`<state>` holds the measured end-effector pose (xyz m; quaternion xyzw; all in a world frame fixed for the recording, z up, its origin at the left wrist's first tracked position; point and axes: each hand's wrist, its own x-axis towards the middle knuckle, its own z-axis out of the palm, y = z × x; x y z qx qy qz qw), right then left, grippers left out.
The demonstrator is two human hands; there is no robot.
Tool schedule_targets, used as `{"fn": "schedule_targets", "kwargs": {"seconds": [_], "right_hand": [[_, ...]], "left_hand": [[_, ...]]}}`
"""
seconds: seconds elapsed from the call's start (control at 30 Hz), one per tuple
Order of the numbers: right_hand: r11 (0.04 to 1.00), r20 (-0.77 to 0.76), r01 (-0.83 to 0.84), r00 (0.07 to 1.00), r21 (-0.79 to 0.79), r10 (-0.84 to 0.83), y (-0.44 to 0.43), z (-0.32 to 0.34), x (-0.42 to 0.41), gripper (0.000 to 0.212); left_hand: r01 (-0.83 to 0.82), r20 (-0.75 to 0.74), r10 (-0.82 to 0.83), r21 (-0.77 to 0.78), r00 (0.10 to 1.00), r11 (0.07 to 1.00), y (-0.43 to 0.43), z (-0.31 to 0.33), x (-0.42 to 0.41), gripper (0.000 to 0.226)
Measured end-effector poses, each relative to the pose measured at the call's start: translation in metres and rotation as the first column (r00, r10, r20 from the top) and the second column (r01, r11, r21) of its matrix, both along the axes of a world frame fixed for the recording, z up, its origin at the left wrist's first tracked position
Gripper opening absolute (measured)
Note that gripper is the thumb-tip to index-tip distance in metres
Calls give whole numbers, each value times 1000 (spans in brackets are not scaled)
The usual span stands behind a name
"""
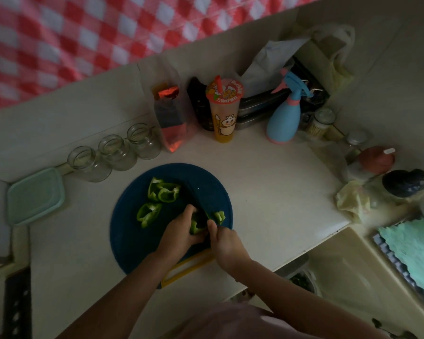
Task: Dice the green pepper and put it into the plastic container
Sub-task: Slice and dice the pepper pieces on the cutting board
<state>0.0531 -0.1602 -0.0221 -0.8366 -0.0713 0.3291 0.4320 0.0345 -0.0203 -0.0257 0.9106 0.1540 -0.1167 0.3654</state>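
pale pink garment [230, 321] at the bottom edge, both forearms reaching from it onto the round blue cutting board [125, 236].

left hand [179, 232]: fingers [191, 211] curled over a pepper piece [195, 226], pinning it to the board.

right hand [227, 244]: touching the left, fingers [212, 226] closed round a knife [198, 199]. handle hidden. blade dark on dark, seems to run up-left from the hand.

key relation: the held piece sits just left of the blade line, and a cut strip [219, 216] lies on the blade's right. long axis of the held piece: cannot tell, the hand covers it.

waiting on the board: a far chunk [163, 190] and a near-left chunk [148, 214], both large and undiced. judgement: dicing is at an early stage.

plastic container [34, 195]: on the tabletop [267, 192], well left of the board, pale green lid on. left hand is nearer to it. lid likely has to come off first.

three glass jars [118, 152] stand behind that path, not in it. drink cup [224, 111] and spray bottle [283, 118] stand at the back, well apart.
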Motion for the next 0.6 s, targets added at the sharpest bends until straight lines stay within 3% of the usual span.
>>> {"fn": "schedule_targets", "kwargs": {"seconds": [0.2,0.33,0.6], "right_hand": [[985,78,-103,990,-141,115,9,3,16,53],[987,65,-79,994,-140,89,13,-3,13,52],[993,32,-67,997,-102,71,15,-4,12,41]], "left_hand": [[37,1,-37,29,999,999,-3,4,3,49],[-10,-47,10,-1,999,1000,-6,11,9,45],[125,-135,-98,211,986,969,-8,20,11,54]]}}
